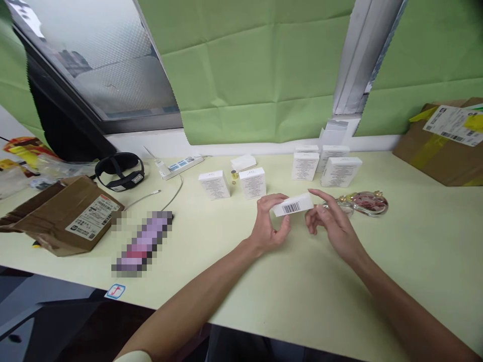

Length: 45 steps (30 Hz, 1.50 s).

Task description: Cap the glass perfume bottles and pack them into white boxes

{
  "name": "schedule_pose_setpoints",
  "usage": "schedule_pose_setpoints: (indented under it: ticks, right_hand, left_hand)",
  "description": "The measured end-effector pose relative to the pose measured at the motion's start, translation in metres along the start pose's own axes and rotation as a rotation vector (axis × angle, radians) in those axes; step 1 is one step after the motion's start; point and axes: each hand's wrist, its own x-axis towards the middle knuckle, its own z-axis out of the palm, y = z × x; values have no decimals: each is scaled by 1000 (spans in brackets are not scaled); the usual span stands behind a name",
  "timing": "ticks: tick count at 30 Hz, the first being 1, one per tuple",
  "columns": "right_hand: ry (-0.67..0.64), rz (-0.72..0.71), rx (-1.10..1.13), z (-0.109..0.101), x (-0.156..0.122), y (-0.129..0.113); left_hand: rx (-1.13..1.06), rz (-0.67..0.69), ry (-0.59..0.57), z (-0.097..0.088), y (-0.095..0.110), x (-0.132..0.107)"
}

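A small white box [293, 205] with a barcode on the side facing me is held above the table. My left hand [269, 226] is closed on its left end, the thumb below and the fingers behind and over the top. At the box's right end is my right hand [335, 223], its index finger stretched to the upper corner and the other fingers loosely bent and apart from it. Whether that fingertip presses on the box I cannot tell. Just beyond my right hand lies an ornate hand mirror [370, 202] with a clear rim, its handle partly hidden.
White printed boxes stand behind my hands, a pair [253, 183] left and a group [341, 172] right. A small gold cylinder [234, 174] is between the pair. Leftward are a phone [145, 241], an open carton [86, 216], a headset [121, 173] and a power strip [184, 165]. Far right: a cardboard box [441, 151].
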Motion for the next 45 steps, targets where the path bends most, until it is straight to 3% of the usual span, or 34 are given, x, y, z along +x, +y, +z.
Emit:
schedule_pose_setpoints:
  ticks: [2, 8, 13, 15, 19, 21, 30, 45]
  right_hand:
    - [-74, 36, 84, 0, 0, -2]
    - [-63, 54, 123, 1, 4, 8]
    - [-90, 34, 123, -2, 5, 13]
    - [-94, 22, 127, -3, 5, 13]
    - [-95, -3, 124, -3, 4, 12]
    - [-91, -1, 103, -3, 4, 12]
    - [-124, 30, 74, -5, 7, 12]
    - [-92, 55, 85, -9, 9, 9]
  left_hand:
    - [29, 0, -65, -1, 2, 1]
    - [60, -94, -189, -3, 8, 3]
    - [48, -292, -61, -3, 6, 5]
    - [-9, -410, -56, -4, 5, 6]
    - [-282, -593, -219, -4, 3, 5]
    - [-372, -635, -244, -3, 4, 4]
    - [-483, -657, -162, -1, 7, 6]
    - [-377, -615, -248, -3, 5, 3]
